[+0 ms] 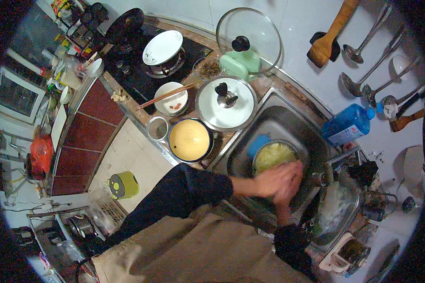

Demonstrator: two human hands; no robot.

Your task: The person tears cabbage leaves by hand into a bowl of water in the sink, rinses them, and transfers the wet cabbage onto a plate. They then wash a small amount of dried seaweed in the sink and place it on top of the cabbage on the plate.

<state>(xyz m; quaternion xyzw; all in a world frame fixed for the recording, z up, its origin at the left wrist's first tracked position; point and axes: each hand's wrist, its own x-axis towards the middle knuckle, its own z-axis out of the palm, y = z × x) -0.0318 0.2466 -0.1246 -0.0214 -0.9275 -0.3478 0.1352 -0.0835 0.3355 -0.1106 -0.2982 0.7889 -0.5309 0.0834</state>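
Observation:
Over the metal sink (281, 120), my left hand (271, 181) and my right hand (286, 194) are pressed together, fingers closed around each other. Motion blurs them, and anything between the palms is hidden. Just beyond them, a round bowl (295, 146) in the basin holds pale yellow-green shreds (274, 155), which look like a cut vegetable. My left hand covers the bowl's near edge. A blue cloth or sponge (258, 144) lies against the bowl's left side.
Left of the sink stand a lidded pan (208, 106), a yellow-lined pot (189, 139) and a bowl with chopsticks (171, 96). A plate (163, 47) rests on the stove. A blue bottle (347, 125) stands at the sink's right edge; ladles (354, 54) hang above.

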